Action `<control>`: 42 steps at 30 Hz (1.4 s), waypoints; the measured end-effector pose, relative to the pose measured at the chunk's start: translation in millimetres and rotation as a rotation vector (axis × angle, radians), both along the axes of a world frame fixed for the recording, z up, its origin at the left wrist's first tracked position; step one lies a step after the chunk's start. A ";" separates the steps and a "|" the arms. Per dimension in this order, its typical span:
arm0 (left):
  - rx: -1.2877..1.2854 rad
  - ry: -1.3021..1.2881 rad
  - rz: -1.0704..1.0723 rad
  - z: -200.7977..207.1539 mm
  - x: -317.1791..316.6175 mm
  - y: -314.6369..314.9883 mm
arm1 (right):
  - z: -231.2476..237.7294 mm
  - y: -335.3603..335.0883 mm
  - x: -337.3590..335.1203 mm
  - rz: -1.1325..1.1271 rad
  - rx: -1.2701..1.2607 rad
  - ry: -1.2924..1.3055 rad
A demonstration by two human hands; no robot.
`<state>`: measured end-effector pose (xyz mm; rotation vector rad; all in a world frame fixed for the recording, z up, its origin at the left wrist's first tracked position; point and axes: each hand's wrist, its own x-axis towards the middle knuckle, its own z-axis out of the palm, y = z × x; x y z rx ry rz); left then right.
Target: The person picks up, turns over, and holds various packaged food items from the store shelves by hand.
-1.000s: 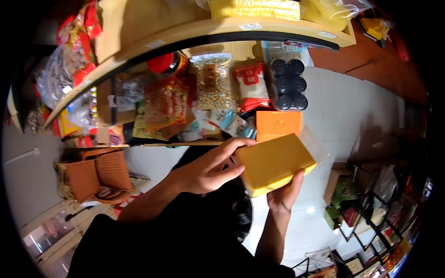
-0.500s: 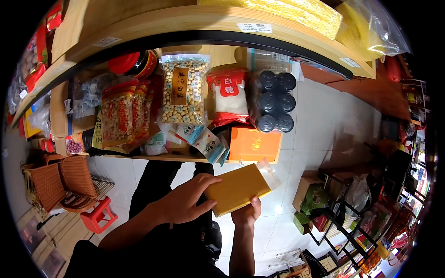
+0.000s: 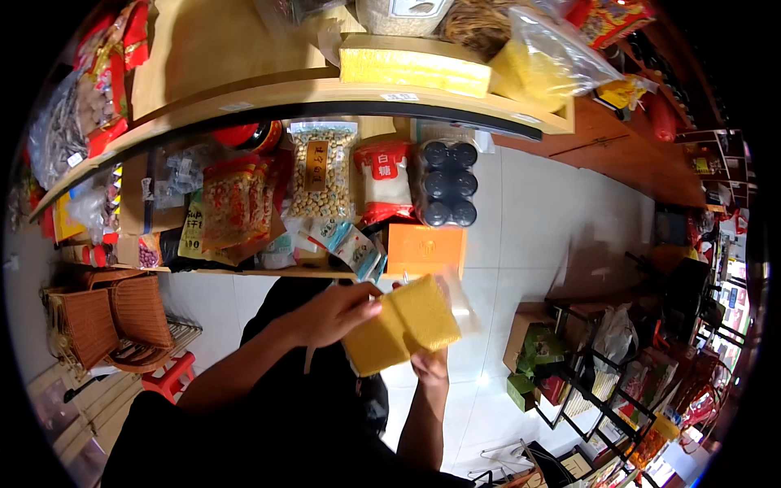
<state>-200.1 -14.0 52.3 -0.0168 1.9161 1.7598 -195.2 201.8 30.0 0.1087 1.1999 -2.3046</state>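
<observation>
My right hand is clamped on the yellow pack at its near edge, toward the right end, with the thumb on the upper face and most of the fingers hidden beneath. My left hand grips the far left part, thumb lying over the top. So the pack sits between my two hands, tilted, held above the white floor, and its clear plastic flap sticks out past the right end. Just beyond it is an orange box on the lower shelf; behind that stand black-lidded cans and a red-and-white bag.
</observation>
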 end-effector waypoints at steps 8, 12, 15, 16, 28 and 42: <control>-0.220 0.416 0.221 87.7 -2.2 -3.2 | 55.5 -12.0 -24.9 -0.090 0.098 0.172; -0.343 0.364 0.132 108.5 1.9 -11.6 | 80.0 -18.3 -41.1 -0.034 0.063 0.285; -0.145 0.356 0.125 119.5 5.5 -11.5 | 95.9 -23.6 -48.5 0.006 0.005 0.357; 0.011 0.430 0.176 121.0 7.0 -9.4 | 104.7 -27.1 -50.8 0.030 -0.027 0.379; -0.006 0.266 0.402 168.4 18.2 -10.4 | 127.4 -62.4 -45.1 0.023 -0.239 0.309; 0.253 0.221 0.418 160.3 24.0 -23.8 | 166.1 -63.3 -22.2 -0.082 -0.077 0.530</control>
